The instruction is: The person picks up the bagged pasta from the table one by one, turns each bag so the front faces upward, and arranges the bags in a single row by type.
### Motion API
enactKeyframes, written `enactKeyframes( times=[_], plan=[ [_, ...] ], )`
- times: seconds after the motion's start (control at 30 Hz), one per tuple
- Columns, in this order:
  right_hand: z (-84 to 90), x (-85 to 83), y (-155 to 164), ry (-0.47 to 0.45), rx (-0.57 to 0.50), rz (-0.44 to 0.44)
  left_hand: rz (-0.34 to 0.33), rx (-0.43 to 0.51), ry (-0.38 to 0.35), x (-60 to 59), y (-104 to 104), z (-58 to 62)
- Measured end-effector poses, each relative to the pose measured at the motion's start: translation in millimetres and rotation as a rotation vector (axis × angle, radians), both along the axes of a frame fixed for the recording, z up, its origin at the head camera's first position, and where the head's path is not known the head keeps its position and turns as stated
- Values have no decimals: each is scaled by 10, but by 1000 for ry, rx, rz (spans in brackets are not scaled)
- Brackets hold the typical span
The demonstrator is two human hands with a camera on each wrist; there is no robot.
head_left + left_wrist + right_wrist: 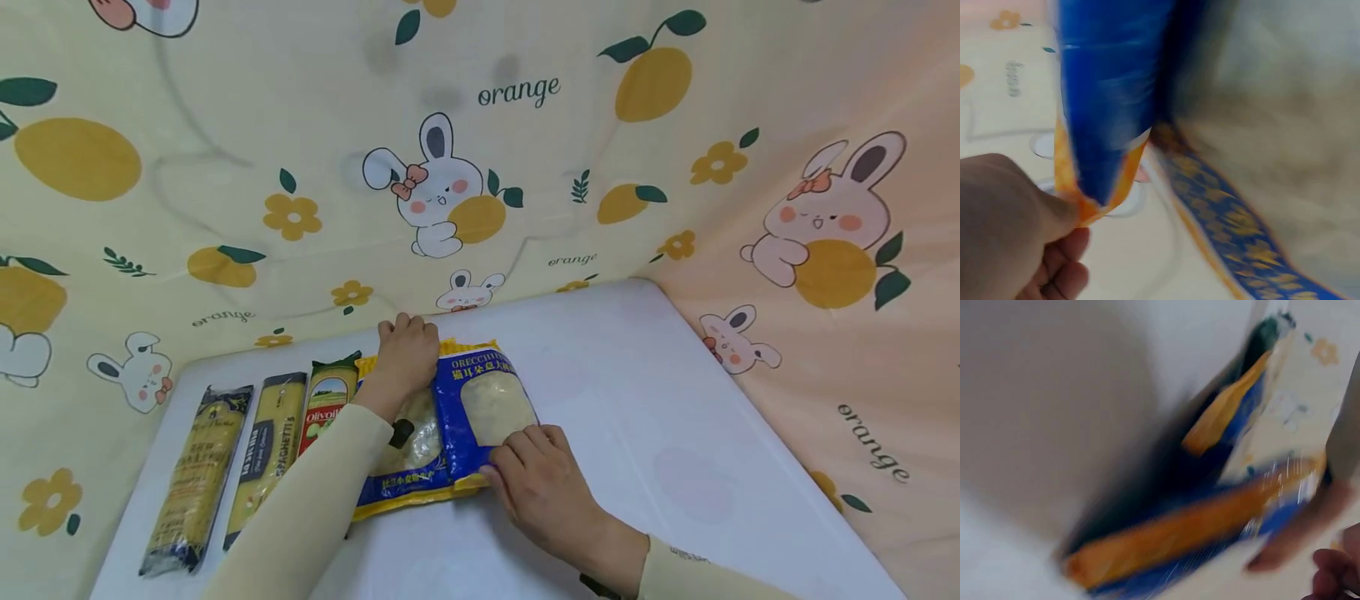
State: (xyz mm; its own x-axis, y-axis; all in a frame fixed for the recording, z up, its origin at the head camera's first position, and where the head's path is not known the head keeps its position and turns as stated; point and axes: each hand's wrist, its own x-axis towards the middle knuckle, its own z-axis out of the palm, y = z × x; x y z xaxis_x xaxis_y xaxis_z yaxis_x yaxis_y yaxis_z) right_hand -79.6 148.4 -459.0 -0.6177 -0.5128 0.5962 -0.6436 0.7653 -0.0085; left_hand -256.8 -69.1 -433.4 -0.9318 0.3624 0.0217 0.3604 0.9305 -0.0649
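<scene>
A blue and yellow bag of orecchiette pasta (pixel 495 400) with a clear window overlaps the right side of a second blue and yellow pasta bag (pixel 408 479). My left hand (pixel 408 354) reaches across to the top edge, and in the left wrist view its thumb and fingers pinch an orange-yellow bag corner (pixel 1094 209). With curled fingers, my right hand (pixel 543 487) grips the orecchiette bag's lower right corner. The right wrist view is blurred, showing the bag's yellow edge (pixel 1172 540) close to my fingers. My left forearm hides part of the second bag.
Left of the bags, a red-labelled olive oil pasta pack (pixel 330 392), a spaghetti pack (pixel 273 442) and a long pasta pack (pixel 198 479) lie side by side on the white table (pixel 637 417). Cloth printed with rabbits and oranges (pixel 300 125) rises behind and at the right.
</scene>
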Motion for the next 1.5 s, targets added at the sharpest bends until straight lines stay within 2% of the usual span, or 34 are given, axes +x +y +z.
enactKeyframes(
  times=[0.13, 0.27, 0.4, 0.57, 0.73, 0.9, 1.1, 1.2, 1.33, 1.5],
  plan=[
    [-126, -82, 272, -72, 106, -137, 40, -2, -42, 6, -89, -66],
    [-292, -140, 521, -151, 251, -215, 48, 39, -58, 14, -51, -8],
    [-401, -213, 626, -198, 298, -210, 51, 67, -77, -3, 17, 16],
    [-452, -320, 605, -179, 267, -127, 41, 34, -85, -24, 69, -39],
    [-441, -373, 601, -128, 283, -62, -5, 56, -20, -39, 128, -56],
    [-344, -433, 696, -90, 318, -31, -30, 60, 45, -87, 176, -90],
    [-190, -486, 859, -24, 384, -83, -47, 106, 168, -168, 269, -191],
    [-163, -465, 919, -10, 412, -113, -18, 133, 198, -169, 346, -273],
    [-198, -426, 983, -66, 418, -132, 33, 130, 102, -63, 445, -326],
    [-215, -446, 1045, -202, 357, -173, 0, 144, -36, 151, 534, -288]
  ],
)
